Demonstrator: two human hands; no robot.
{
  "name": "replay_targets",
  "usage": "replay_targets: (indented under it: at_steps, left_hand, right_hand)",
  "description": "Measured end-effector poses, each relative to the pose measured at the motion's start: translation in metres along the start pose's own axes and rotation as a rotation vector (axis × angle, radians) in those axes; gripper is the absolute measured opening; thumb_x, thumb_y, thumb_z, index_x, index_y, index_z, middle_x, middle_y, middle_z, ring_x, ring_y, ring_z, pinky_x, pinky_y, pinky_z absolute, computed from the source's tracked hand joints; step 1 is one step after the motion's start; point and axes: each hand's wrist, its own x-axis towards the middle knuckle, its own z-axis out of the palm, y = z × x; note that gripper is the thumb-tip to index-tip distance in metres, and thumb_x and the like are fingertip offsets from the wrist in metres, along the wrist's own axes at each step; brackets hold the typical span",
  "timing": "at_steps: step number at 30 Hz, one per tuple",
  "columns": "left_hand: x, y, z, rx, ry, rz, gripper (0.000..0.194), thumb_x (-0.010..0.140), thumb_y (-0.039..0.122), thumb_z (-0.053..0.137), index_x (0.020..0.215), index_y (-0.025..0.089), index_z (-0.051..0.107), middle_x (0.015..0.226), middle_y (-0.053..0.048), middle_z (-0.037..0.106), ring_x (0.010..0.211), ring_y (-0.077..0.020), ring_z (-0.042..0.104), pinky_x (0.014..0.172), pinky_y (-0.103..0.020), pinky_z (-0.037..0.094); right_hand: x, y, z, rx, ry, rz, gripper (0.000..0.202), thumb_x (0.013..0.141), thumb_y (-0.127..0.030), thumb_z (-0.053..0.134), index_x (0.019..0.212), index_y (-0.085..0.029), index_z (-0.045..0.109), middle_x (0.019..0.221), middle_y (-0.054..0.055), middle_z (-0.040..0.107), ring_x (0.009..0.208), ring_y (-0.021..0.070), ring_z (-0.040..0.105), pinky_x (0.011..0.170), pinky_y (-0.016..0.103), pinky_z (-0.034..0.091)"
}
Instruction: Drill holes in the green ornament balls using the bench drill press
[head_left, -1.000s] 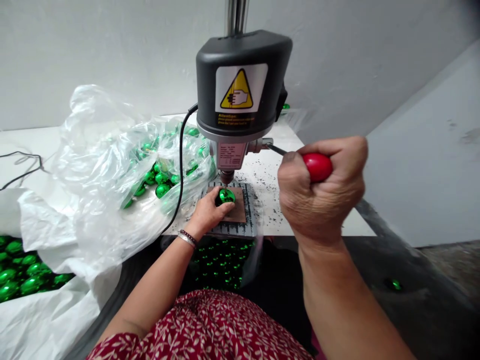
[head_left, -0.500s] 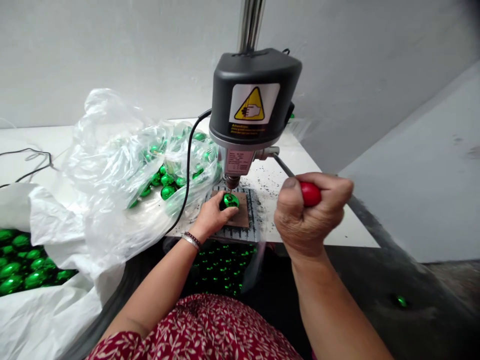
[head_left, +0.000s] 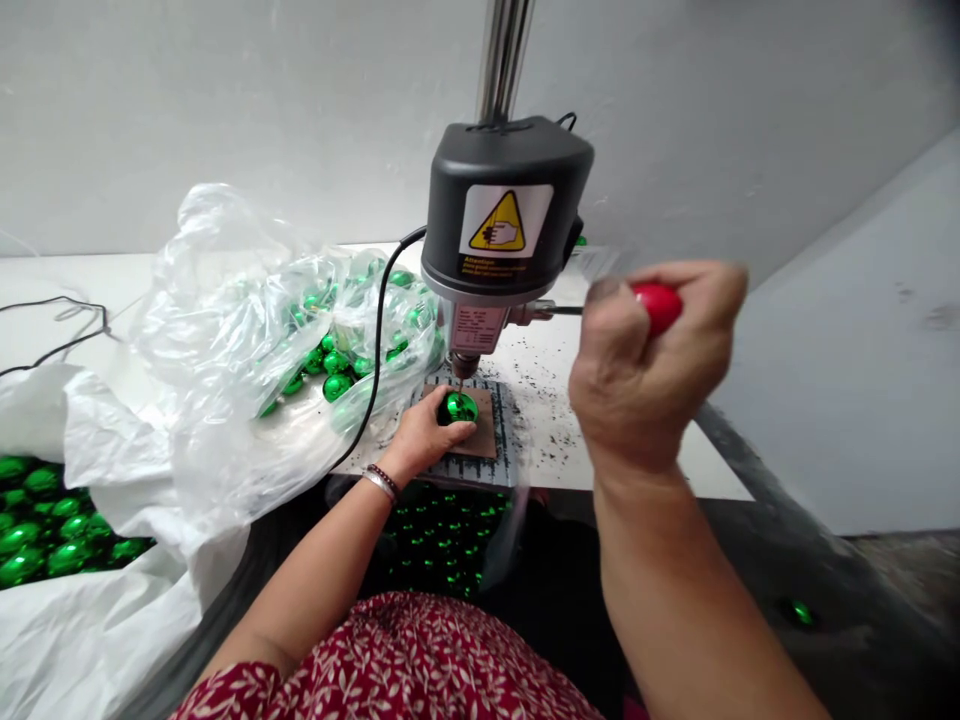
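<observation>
My left hand point(head_left: 426, 430) grips a shiny green ball ornament point(head_left: 463, 408) between thumb and fingers. It sits on a brown board point(head_left: 482, 437) right under the bit of a small black drill press point(head_left: 506, 220). The bit's tip meets the top of the ball or is very close to it; I cannot tell which. My right hand point(head_left: 652, 370) is wrapped around the red knob point(head_left: 660, 306) of the press's feed lever point(head_left: 568, 310), with some motion blur.
Clear plastic bags point(head_left: 217, 300) with green balls point(head_left: 337, 386) lie left of the press. More balls point(head_left: 67, 530) fill a white sack point(head_left: 172, 600) at lower left. Dark shavings point(head_left: 544, 385) litter the white table point(head_left: 675, 460). A black cord point(head_left: 381, 330) hangs by the press. One ball point(head_left: 801, 612) lies on the floor.
My right hand has swung the lever's red knob up and to the right. My left hand still holds the ball under the bit, almost unmoved.
</observation>
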Motion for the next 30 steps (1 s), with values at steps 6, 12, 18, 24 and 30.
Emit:
replay_targets:
  at_steps: [6,12,18,24,30]
  left_hand:
    - [-0.025,-0.008,-0.007,-0.077,-0.038,0.050,0.052,0.078,0.033,0.077,0.127,0.021,0.066,0.102,-0.001,0.076,0.092,-0.0211,0.068,0.088,-0.033,0.054]
    - [-0.057,-0.012,-0.034,-0.119,-0.279,0.139,0.068,0.075,0.037,0.083,0.139,0.020,0.067,0.120,-0.009,0.078,0.096,-0.0232,0.071,0.092,-0.036,0.056]
    - [-0.042,-0.025,-0.087,0.091,0.216,0.038,0.039,0.094,0.039,0.060,0.125,0.020,0.076,0.120,-0.010,0.079,0.095,-0.0222,0.072,0.091,-0.034,0.056]
    - [0.010,-0.066,-0.127,0.469,0.349,-0.379,0.042,0.094,0.032,0.057,0.127,0.014,0.075,0.129,-0.019,0.077,0.125,-0.0349,0.068,0.103,-0.038,0.049]
    - [0.025,-0.082,-0.115,0.345,0.335,-0.450,0.058,0.084,0.042,0.070,0.130,0.007,0.069,0.136,-0.027,0.071,0.131,-0.0377,0.064,0.102,-0.036,0.048]
  right_hand:
    - [0.028,0.000,0.006,0.026,-0.073,0.085,0.018,0.094,-0.032,0.056,0.090,-0.014,0.054,0.077,-0.004,0.053,0.068,0.0014,0.047,0.067,0.017,0.042]
    - [0.027,-0.004,0.003,0.036,-0.109,0.180,0.018,0.091,-0.030,0.061,0.090,-0.014,0.055,0.081,-0.004,0.056,0.072,0.0016,0.048,0.071,0.018,0.043]
    - [0.027,-0.003,0.002,0.019,-0.106,0.192,0.020,0.092,-0.036,0.060,0.090,-0.016,0.057,0.087,-0.004,0.057,0.079,0.0038,0.052,0.077,0.024,0.043]
    - [0.024,0.001,0.004,0.039,-0.089,0.159,0.019,0.092,-0.034,0.061,0.091,-0.015,0.058,0.089,-0.003,0.057,0.080,0.0044,0.052,0.077,0.025,0.044]
    - [0.025,-0.002,0.002,0.077,-0.093,0.185,0.015,0.091,-0.030,0.062,0.092,-0.015,0.059,0.090,-0.003,0.057,0.082,0.0048,0.053,0.080,0.027,0.046]
